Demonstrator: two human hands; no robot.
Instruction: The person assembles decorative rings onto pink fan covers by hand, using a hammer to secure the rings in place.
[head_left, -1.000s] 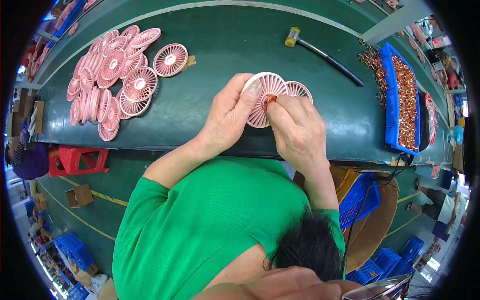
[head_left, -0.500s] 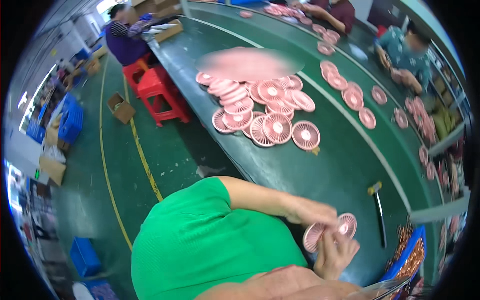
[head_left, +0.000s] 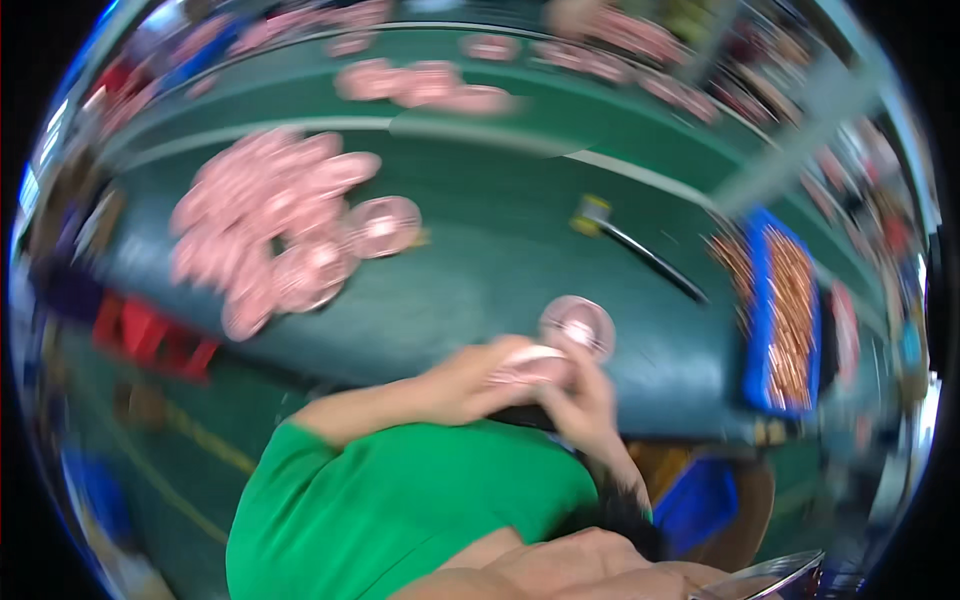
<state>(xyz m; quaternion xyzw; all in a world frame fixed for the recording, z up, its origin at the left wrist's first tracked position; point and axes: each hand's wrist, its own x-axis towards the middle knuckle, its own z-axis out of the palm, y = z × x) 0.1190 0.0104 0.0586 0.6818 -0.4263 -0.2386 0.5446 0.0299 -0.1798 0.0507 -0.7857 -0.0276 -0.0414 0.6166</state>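
Both my hands meet in front of my green shirt, around one round pink fan grille [head_left: 530, 366]. My left hand [head_left: 468, 382] grips its left side, with the fingers curled over it. My right hand [head_left: 582, 405] closes on its right side. Just beyond the right fingers is a second pink grille [head_left: 578, 328] with a pale centre; blur hides whether the fingers touch it. Motion smears the fine slots and the fingertips.
A heap of pink grilles [head_left: 265, 215] covers the bench [head_left: 470, 260] at left, a single grille [head_left: 385, 227] beside it. A hammer [head_left: 650, 258] lies at right, near a blue tray [head_left: 762, 330] of copper-coloured pieces. More grilles [head_left: 430, 84] sit on the green strip behind.
The view has swung to the right, so the heap now stands left and the tray shows fully. My hands still hold a grille together, now closer to my body.
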